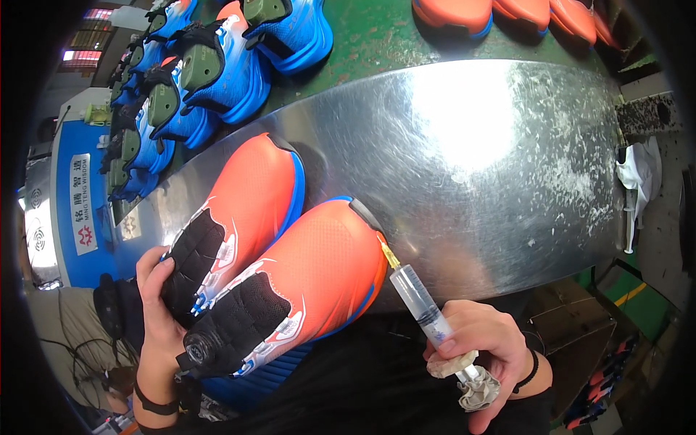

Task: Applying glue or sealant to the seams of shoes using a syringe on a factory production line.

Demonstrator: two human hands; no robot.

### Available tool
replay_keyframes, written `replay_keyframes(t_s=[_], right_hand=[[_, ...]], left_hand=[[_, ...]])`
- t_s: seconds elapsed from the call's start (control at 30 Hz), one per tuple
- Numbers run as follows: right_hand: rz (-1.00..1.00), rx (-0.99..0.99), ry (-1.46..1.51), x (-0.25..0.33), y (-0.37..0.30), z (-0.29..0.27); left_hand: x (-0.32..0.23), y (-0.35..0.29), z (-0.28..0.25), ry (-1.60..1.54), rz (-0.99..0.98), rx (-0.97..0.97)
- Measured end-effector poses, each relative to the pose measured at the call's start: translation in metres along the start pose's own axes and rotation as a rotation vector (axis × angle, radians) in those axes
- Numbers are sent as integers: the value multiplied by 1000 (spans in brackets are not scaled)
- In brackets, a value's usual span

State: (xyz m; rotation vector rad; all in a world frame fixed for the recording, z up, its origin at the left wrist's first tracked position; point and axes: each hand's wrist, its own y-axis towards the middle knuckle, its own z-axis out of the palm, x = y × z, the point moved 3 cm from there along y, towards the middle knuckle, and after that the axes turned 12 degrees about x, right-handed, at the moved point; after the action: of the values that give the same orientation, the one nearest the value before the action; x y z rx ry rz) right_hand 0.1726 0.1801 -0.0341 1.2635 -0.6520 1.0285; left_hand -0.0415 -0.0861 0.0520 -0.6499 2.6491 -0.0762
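Note:
Two orange and blue shoes with black tops lie side by side, toes pointing away from me. My left hand (157,297) grips the far-left shoe (250,188) at its black collar, fingers curled over it. The nearer shoe (326,261) rests against it, a black dial at its tongue. My right hand (482,348) is closed around a clear syringe (415,293) with a yellow needle hub. The needle tip meets the edge of the nearer shoe's toe, where the sole joins the upper. Crumpled pale material wraps the plunger end.
A shiny metal plate (493,217) covers the near bench. Several blue and orange shoes with green inserts (203,69) stand at the far left on a green surface (370,43). More orange shoes (453,13) sit at the far right. A white cloth (639,174) hangs at the right edge.

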Motion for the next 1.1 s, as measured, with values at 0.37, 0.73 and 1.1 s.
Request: replay_keyframes(t_s=[0.37, 0.73, 1.1], right_hand=[[-10, 51, -81, 7, -7, 11], [107, 84, -139, 13, -5, 26], [364, -388, -366, 53, -65, -18]], left_hand=[[-2, -1, 3, -71, 19, -48], [8, -11, -3, -108, -35, -13], [-27, -34, -36, 361, 320, -197]])
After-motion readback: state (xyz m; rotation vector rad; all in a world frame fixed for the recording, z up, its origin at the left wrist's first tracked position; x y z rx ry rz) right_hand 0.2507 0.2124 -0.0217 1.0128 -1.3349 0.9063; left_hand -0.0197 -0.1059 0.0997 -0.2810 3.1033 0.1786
